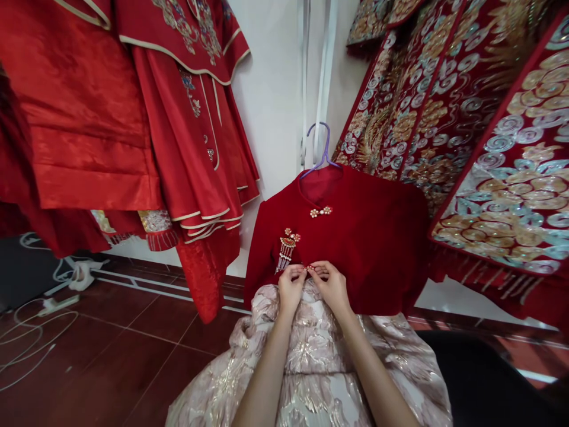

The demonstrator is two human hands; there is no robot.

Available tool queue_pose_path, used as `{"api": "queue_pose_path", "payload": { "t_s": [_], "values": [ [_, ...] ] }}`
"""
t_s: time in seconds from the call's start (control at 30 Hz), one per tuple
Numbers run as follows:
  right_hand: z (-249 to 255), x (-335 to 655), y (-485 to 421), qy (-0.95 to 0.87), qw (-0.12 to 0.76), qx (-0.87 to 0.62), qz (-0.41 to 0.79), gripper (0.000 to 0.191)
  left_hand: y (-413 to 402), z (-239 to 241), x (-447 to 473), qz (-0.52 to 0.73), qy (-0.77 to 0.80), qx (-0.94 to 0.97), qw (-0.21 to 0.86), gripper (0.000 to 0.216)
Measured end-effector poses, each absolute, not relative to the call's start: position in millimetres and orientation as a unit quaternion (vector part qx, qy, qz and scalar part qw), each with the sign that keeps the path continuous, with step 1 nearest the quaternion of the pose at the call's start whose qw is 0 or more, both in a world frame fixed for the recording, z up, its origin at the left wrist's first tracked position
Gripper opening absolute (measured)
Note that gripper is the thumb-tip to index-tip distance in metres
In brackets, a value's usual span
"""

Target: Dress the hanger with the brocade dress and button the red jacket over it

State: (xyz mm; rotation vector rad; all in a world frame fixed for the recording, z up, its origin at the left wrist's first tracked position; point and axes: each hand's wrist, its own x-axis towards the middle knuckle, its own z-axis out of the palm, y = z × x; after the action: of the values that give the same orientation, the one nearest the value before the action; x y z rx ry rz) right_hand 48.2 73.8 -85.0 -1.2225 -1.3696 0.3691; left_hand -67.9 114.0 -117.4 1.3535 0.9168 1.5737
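A dark red velvet jacket [364, 237] hangs on a purple hanger [328, 148] in front of me. Its collar carries a beaded flower-shaped fastener [320, 212], and a tasselled brooch [287, 249] sits on the left part of its chest. My left hand [291, 287] and my right hand [329, 284] meet at the jacket's lower front, fingertips pinched on a small beaded button fastener [308, 268]. Most of that fastener is hidden by the fingers. Below and behind my wrists spreads a pale pink and gold brocade skirt [320, 367].
Red garments [186, 142] hang on the left. Heavily embroidered red and gold garments [524, 148] hang on the right. A white metal rack bar [142, 284] runs low along the wall. White cables [31, 332] and a power strip [57, 304] lie on the tiled floor.
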Motion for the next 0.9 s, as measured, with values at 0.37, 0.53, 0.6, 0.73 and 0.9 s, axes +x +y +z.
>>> {"api": "queue_pose_path", "payload": {
  "t_s": [0.37, 0.53, 0.6, 0.73, 0.9],
  "values": [
    [-91, 43, 74, -0.596, 0.588, -0.537, 0.100, 0.017, 108, -111, -68, 0.622, 0.346, 0.533, 0.457, 0.018],
    [-92, 42, 75, -0.597, 0.594, -0.531, 0.097, 0.019, 109, -112, -69, 0.620, 0.348, 0.539, 0.451, 0.016],
    [-92, 42, 75, -0.595, 0.597, -0.530, 0.095, 0.019, 110, -112, -69, 0.622, 0.349, 0.534, 0.455, 0.016],
    [-93, 42, 74, -0.599, 0.597, -0.525, 0.093, 0.019, 109, -110, -69, 0.621, 0.356, 0.526, 0.460, 0.017],
    [-94, 41, 74, -0.594, 0.597, -0.532, 0.086, 0.019, 105, -106, -68, 0.607, 0.386, 0.539, 0.438, 0.017]
  ]
}}
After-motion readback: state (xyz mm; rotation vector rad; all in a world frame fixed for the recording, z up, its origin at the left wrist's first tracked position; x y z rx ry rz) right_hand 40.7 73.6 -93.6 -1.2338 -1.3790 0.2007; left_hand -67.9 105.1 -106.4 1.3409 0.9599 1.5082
